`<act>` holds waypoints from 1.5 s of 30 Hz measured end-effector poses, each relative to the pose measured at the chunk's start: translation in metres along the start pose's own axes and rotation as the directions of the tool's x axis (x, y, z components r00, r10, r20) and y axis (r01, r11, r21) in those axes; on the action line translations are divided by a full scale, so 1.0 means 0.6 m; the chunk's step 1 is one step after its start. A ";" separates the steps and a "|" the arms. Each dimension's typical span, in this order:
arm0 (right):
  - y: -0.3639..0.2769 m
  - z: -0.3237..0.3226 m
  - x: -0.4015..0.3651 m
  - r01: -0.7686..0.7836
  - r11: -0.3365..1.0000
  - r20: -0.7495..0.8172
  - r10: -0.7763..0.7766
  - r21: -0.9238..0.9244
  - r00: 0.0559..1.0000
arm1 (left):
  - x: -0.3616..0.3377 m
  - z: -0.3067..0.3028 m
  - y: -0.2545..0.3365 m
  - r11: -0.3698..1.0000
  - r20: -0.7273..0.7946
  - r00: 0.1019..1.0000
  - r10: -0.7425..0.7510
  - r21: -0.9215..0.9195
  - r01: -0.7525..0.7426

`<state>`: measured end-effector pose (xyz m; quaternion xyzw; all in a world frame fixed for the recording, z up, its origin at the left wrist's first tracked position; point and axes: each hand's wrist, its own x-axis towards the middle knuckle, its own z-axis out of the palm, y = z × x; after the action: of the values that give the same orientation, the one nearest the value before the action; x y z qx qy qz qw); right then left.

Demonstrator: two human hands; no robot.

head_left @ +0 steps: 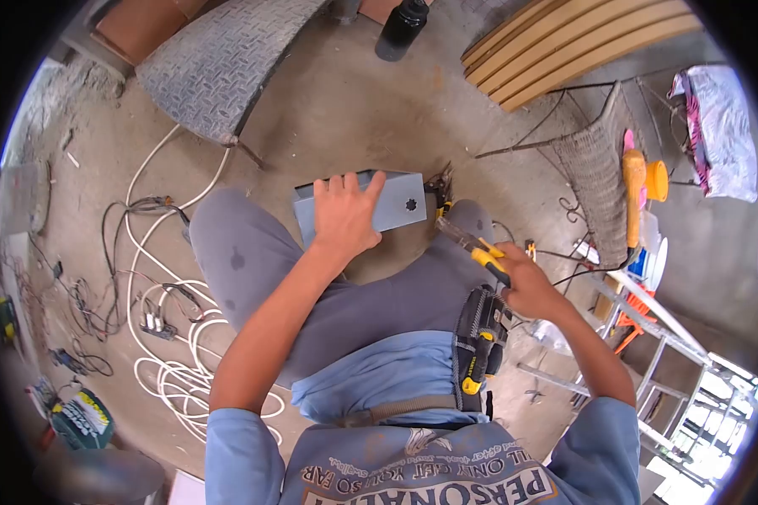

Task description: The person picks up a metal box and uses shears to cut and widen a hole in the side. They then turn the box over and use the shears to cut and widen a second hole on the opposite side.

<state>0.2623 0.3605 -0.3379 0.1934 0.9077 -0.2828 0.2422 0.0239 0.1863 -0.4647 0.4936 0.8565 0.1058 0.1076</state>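
Wears a blue T-shirt [413, 463] reading "ONLY GET YOU SO FAR" (upside down from here). Grasps a grey box [398, 212] between the knees [236, 240], spreading the left hand's [345, 210] fingers across it. Wraps the right hand [526, 282] around yellow-and-black-handled pliers [483, 255], pointing near the box's right edge. Has bare floor [337, 118] beyond, towards a black bottle [403, 32].

The box [403, 209] sits in front of the person, between the knees, with the left hand [345, 212] over its near left portion. To its right, the right hand [529, 282] holds the pliers [473, 244] above the right thigh (the tool pouch [478, 349] lies nearer the body). Coiled cable [189, 387] spreads at left; the metal plate [227, 67] stands front left, the bottle [402, 29] beyond the box, the slats [573, 42] front right.
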 end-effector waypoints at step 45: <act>0.088 0.029 0.057 -0.060 0.997 0.165 0.050 0.056 0.985 | 0.011 0.038 0.087 0.910 0.358 0.924 -0.138 -0.322 0.261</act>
<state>0.2663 0.3975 -0.3915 0.2020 0.8700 -0.3184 0.3176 0.0703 0.2193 -0.4720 0.3841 0.8387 0.1673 0.3479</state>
